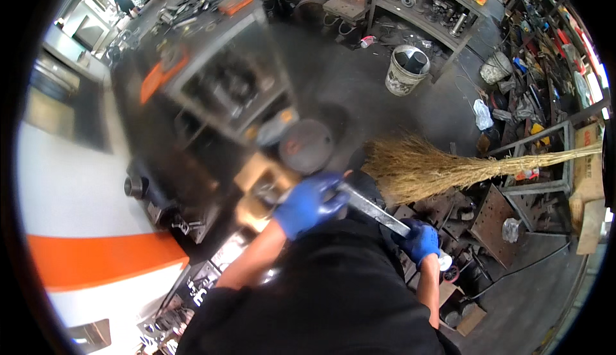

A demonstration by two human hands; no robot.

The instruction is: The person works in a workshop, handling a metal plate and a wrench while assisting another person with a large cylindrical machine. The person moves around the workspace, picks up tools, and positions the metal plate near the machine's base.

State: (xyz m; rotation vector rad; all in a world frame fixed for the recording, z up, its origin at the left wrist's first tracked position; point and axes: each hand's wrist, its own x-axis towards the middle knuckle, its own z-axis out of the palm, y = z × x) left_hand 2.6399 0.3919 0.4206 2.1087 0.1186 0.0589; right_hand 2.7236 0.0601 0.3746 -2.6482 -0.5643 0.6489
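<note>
A flat grey metal bar point(375, 210) slants in front of my body, its near right end gripped by my right hand point(420, 241) in a blue glove. At the bar's upper left end is my left hand point(308, 205), also gloved in blue. Motion smears its fingers, so whether they grip the bar or only lie against it is unclear. Just beyond the left hand stands a cardboard box point(253, 172) with blurred contents. A dark round disc-like top point(307, 146) lies past the box.
A straw broom point(417, 169) extends from the right. A dirty white bucket point(406, 72) stands on the floor ahead. A cluttered workbench point(256, 18) is at the far left, beside a white and orange machine point(102, 262). Metal parts and a metal frame point(539, 191) crowd the right.
</note>
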